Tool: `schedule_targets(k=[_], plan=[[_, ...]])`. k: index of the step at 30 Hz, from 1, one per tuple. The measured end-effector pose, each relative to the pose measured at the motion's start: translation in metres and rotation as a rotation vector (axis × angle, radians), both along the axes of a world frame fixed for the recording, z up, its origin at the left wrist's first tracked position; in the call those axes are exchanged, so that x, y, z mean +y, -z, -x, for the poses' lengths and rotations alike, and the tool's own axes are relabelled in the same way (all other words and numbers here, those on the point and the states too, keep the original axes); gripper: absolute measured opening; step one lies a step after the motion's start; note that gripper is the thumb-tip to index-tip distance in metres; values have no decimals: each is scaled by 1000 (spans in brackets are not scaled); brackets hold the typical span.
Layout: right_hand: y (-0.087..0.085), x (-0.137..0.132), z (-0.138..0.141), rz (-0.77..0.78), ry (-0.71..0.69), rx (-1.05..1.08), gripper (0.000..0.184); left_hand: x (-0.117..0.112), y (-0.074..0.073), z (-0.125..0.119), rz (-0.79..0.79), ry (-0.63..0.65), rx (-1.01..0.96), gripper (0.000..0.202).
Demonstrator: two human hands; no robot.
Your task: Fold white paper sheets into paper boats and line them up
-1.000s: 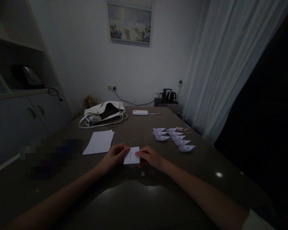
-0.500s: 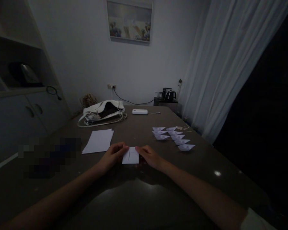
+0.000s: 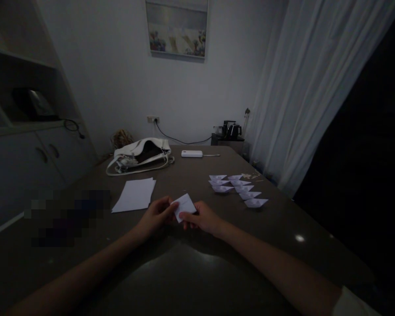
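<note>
A small folded sheet of white paper [image 3: 184, 206] is held tilted between my two hands, close above the table. My left hand [image 3: 158, 214] pinches its left side, thumb on top. At the lower right edge, my right hand [image 3: 202, 217] grips it, with the thumb across the front and fingers behind. To the right stand several white folded paper boats [image 3: 246, 194] in two rows. A stack of white paper sheets [image 3: 135, 194] lies left of my hands.
On the dark table [image 3: 191, 272], a white handbag [image 3: 141, 153] lies at the far left. A white power bank [image 3: 191, 153] with a short cable lies at the far edge. Small scraps [image 3: 248, 176] are behind the boats. A blurred patch [image 3: 69, 217] covers something at left.
The folded paper has turned from lying square to a tilted, diamond-like position. My right hand has shifted from its top corner to its lower right, thumb now across the front.
</note>
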State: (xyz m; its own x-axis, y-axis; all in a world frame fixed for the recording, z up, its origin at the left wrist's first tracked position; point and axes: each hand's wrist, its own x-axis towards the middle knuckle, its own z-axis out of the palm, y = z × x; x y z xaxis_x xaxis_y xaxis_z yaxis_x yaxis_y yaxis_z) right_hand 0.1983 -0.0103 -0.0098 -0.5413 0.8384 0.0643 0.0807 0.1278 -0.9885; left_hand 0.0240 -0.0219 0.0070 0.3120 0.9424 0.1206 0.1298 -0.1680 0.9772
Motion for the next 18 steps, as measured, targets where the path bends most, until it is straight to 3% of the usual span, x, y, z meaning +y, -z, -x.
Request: schedule_targets(k=[3, 6, 9, 12, 18], plan=[[0, 1, 1, -12, -18, 1, 36, -1, -3, 2, -40, -16, 31, 38], [0, 4, -1, -69, 69, 9, 40, -1, -5, 6, -190, -128, 117, 34], [-3, 7, -5, -256, 226, 9, 38, 0, -5, 11, -409, -154, 343, 22], [-10, 7, -12, -509, 284, -79, 29, 1, -3, 16, -561, -28, 571, 12], [-14, 9, -22, -760, -11, -358, 19, 5, -1, 20, -629, 191, 718, 10]])
